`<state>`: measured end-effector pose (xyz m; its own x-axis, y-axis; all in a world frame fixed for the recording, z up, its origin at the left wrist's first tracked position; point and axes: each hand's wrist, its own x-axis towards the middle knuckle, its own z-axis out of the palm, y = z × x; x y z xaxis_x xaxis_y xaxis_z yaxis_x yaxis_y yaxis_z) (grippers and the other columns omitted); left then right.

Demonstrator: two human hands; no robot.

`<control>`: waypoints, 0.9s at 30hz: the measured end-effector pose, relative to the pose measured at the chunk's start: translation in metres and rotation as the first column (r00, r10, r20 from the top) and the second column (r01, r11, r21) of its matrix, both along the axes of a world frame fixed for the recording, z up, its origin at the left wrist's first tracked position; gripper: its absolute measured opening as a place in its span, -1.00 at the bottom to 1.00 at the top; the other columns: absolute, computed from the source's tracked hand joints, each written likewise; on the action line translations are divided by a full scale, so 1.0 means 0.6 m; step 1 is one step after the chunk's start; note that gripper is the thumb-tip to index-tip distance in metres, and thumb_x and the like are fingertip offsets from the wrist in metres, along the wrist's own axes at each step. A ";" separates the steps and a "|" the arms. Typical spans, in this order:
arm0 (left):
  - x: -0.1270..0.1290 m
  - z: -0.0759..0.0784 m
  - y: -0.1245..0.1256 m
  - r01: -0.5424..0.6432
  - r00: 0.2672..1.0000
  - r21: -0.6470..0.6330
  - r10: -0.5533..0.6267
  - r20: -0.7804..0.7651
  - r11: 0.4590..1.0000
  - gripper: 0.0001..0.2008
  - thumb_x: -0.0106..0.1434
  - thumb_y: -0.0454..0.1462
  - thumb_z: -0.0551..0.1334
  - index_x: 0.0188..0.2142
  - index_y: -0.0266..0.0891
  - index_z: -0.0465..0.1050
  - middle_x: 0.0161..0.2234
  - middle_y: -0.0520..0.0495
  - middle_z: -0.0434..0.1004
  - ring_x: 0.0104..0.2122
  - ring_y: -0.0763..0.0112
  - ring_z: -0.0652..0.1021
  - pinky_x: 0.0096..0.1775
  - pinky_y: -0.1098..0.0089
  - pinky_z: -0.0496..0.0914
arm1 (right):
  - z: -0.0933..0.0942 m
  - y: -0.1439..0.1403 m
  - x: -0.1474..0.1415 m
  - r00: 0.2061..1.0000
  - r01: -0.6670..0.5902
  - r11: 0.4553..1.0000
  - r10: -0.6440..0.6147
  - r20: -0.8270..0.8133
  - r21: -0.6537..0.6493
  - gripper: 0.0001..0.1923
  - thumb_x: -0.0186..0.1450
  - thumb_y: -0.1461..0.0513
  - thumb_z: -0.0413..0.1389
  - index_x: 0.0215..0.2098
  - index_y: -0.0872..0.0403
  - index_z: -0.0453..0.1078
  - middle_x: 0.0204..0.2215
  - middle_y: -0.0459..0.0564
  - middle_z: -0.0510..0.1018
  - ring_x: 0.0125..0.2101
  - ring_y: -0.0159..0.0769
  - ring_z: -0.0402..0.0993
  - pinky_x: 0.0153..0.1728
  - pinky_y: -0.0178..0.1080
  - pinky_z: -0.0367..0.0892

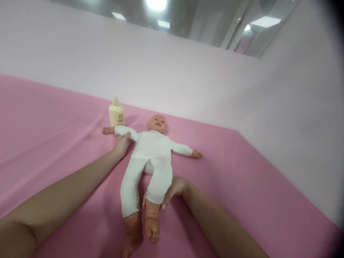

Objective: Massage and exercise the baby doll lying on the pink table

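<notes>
A baby doll [152, 147] with a white cloth body lies on its back, arms spread and legs toward me. My left hand [123, 145] grips the doll's upper arm on the left side, close to the armpit; most of its fingers are hidden by the arm. Wrapped round the lower leg on the right side is my right hand [174, 188], thumb on the outer side and fingertips showing between the legs. Both plastic feet point toward the bottom of the view.
A cream-coloured bottle [116, 114] with a printed label stands behind the doll's left-side arm. Pink covering [242, 186] lies under everything, with creases at left. A white wall [188, 79] rises behind and to the right, with a window [204, 21] above.
</notes>
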<state>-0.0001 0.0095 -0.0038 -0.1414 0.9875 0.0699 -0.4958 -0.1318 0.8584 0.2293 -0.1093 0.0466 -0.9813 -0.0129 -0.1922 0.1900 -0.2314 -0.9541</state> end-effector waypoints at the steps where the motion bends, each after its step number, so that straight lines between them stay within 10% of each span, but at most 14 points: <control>1: 0.000 0.000 0.000 -0.002 1.000 0.003 0.002 0.004 1.000 -0.76 0.24 -0.25 0.23 -0.10 -0.26 0.38 -0.08 -0.14 0.56 0.01 0.23 0.53 0.16 0.16 0.32 | 0.000 0.000 0.000 1.000 -0.002 1.000 0.002 -0.009 -0.008 -0.45 -0.04 0.21 0.42 -0.10 0.21 0.48 -0.06 0.11 0.56 0.11 -0.11 0.38 0.11 -0.22 0.26; 7: 0.000 0.004 -0.010 -0.065 0.971 0.077 0.081 -0.223 0.995 -0.69 0.21 -0.15 0.25 -0.10 -0.25 0.41 -0.05 -0.17 0.55 0.04 0.14 0.50 0.12 0.13 0.35 | -0.039 0.006 0.002 0.997 -0.062 0.988 0.054 -0.058 -0.143 -0.43 -0.15 0.13 0.46 -0.21 0.20 0.50 -0.13 0.18 0.59 0.02 -0.04 0.46 0.02 -0.19 0.31; 11: 0.005 0.012 -0.031 0.074 0.790 0.210 0.071 -0.609 0.975 -0.61 0.20 -0.11 0.25 -0.02 -0.25 0.46 0.05 -0.16 0.52 0.12 0.02 0.43 0.17 0.09 0.28 | -0.071 0.012 0.003 0.964 -0.118 0.962 0.050 -0.263 -0.248 -0.44 -0.17 -0.03 0.41 -0.33 0.18 0.50 -0.30 0.18 0.61 -0.14 0.01 0.53 -0.08 -0.09 0.36; 14: 0.008 0.013 -0.039 0.250 0.675 0.353 0.099 -0.731 0.901 -0.57 0.23 -0.18 0.19 0.08 -0.22 0.43 0.18 -0.12 0.39 0.24 0.08 0.30 0.28 0.10 0.11 | -0.071 0.012 0.003 0.858 0.088 0.923 -0.262 -0.443 -0.375 -0.40 -0.09 -0.13 0.32 -0.32 0.19 0.50 -0.37 0.09 0.56 -0.23 -0.07 0.53 -0.11 -0.09 0.37; 18: 0.005 0.006 -0.035 0.304 0.636 0.416 0.143 -0.758 0.857 -0.52 0.22 -0.25 0.15 0.15 -0.21 0.38 0.24 -0.12 0.31 0.30 0.19 0.21 0.31 0.11 0.04 | -0.048 0.010 0.004 0.648 0.524 0.648 -0.724 -0.234 -0.552 -0.50 0.15 -0.11 0.13 -0.26 0.16 0.45 -0.32 0.00 0.51 -0.24 -0.23 0.50 -0.07 -0.17 0.32; 27: -0.001 0.001 -0.029 0.312 0.610 0.439 0.177 -0.772 0.843 -0.50 0.20 -0.29 0.14 0.16 -0.23 0.38 0.23 -0.12 0.32 0.28 0.21 0.24 0.32 0.11 0.05 | -0.037 0.005 0.001 0.617 0.629 0.564 -0.781 -0.099 -0.535 -0.52 0.16 -0.12 0.11 -0.29 0.15 0.36 -0.33 -0.01 0.49 -0.27 -0.22 0.49 -0.12 -0.16 0.31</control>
<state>-0.0005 -0.0077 -0.0032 0.2726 0.7714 0.5750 0.2819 -0.6355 0.7188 0.2297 -0.1061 0.0245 -0.7044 0.7075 -0.0571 -0.4806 -0.5345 -0.6952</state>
